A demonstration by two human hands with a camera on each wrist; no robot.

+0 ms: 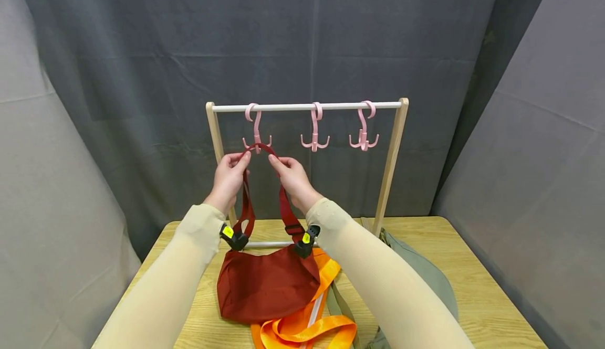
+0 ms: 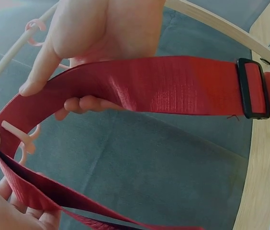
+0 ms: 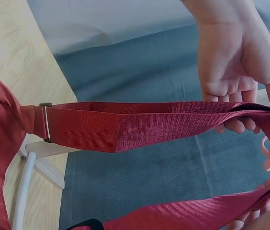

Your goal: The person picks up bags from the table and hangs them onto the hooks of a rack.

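A dark red shoulder bag (image 1: 267, 286) hangs low in front of me, its body at the tabletop over an orange bag. Its strap (image 2: 163, 85) rises into a loop, which both hands hold near the top. My left hand (image 1: 230, 180) pinches the strap's left side between thumb and fingers; my right hand (image 1: 294, 180) pinches the right side. The loop's top is at the leftmost pink hook (image 1: 257, 126). One prong (image 2: 17, 132) shows inside the loop in the left wrist view. Whether the strap bears on it, I cannot tell. A black slider (image 2: 253, 88) sits on the strap.
A rack with a white bar (image 1: 283, 107) and wooden posts (image 1: 391, 165) stands on the wooden table (image 1: 477, 286). Two more pink hooks hang at its middle (image 1: 314, 128) and right (image 1: 364, 128). The orange bag (image 1: 307, 333) and a grey-green bag (image 1: 425, 275) lie on the table.
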